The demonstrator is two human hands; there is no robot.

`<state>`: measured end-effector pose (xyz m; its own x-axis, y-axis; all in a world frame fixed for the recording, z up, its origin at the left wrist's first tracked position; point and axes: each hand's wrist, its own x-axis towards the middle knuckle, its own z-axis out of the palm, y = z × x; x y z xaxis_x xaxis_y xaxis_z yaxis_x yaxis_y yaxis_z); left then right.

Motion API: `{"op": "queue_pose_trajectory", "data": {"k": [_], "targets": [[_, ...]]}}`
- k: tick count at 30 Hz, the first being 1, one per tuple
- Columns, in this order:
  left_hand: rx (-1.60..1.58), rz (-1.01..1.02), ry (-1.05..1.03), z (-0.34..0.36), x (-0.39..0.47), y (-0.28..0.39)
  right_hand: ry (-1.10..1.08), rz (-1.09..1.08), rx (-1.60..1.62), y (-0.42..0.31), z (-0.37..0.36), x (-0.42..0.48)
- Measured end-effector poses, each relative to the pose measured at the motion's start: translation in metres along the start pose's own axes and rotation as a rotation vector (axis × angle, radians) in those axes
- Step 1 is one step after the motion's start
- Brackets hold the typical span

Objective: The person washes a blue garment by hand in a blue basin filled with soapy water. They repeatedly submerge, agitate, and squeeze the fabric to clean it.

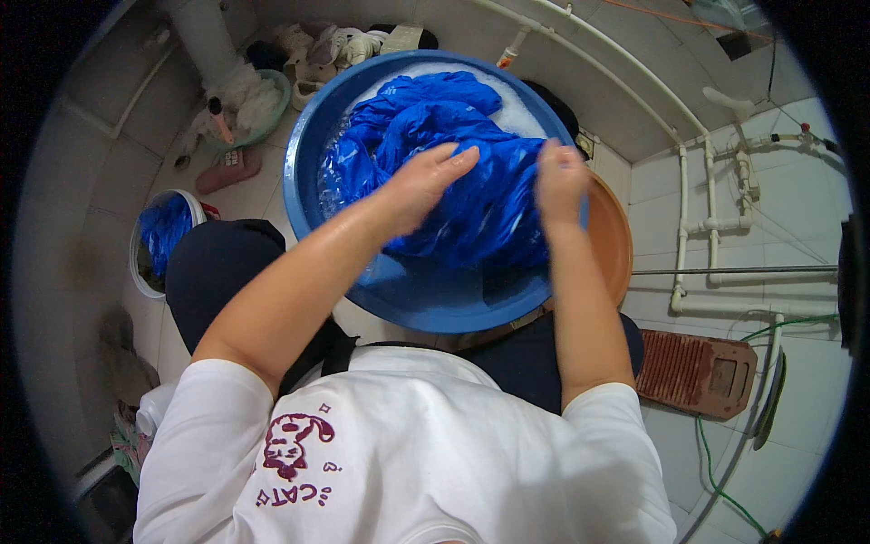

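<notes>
A bunched, wet bright-blue cloth (435,122) fills much of a large round blue plastic tub (302,163), with white suds (520,112) along the far side. My left hand (428,183) lies against the middle of the cloth, thumb pointing right; whether its fingers grip the fabric is unclear. Closed on the cloth's right edge is my right hand (563,180), slightly blurred. Between and below my hands, part of the fabric is raised over the tub's near side, where the bare blue wall shows.
An orange basin (610,238) sits partly under the tub's right side. A brown washboard (697,374) lies at right near white pipes (683,224). At left stand a white bucket (198,212) with blue cloth inside, a pink slipper (230,171) and a green basin (282,88). Several shoes (353,46) sit behind.
</notes>
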<state>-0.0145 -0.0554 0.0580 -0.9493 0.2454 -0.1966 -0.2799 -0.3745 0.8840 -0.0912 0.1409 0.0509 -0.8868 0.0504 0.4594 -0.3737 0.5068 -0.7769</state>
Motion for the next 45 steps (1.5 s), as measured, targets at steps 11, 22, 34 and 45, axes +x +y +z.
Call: {"op": "queue_pose_trajectory", "data": {"k": [11,22,34,45], "targets": [[1.856,0.169,-0.088,-0.073,-0.011,-0.008,-0.180,-0.430,-0.656,-0.003,-0.033,0.014],[1.184,0.482,0.077,-0.013,-0.028,0.016,-0.672,-0.460,-0.486,-0.060,0.017,-0.042],[1.540,0.114,0.216,-0.080,-0.008,-0.009,-0.320,-0.122,0.188,-0.129,-0.060,0.085],[1.589,0.105,-0.033,-0.059,0.004,-0.025,-0.196,0.018,0.412,-0.094,-0.151,0.130]]}}
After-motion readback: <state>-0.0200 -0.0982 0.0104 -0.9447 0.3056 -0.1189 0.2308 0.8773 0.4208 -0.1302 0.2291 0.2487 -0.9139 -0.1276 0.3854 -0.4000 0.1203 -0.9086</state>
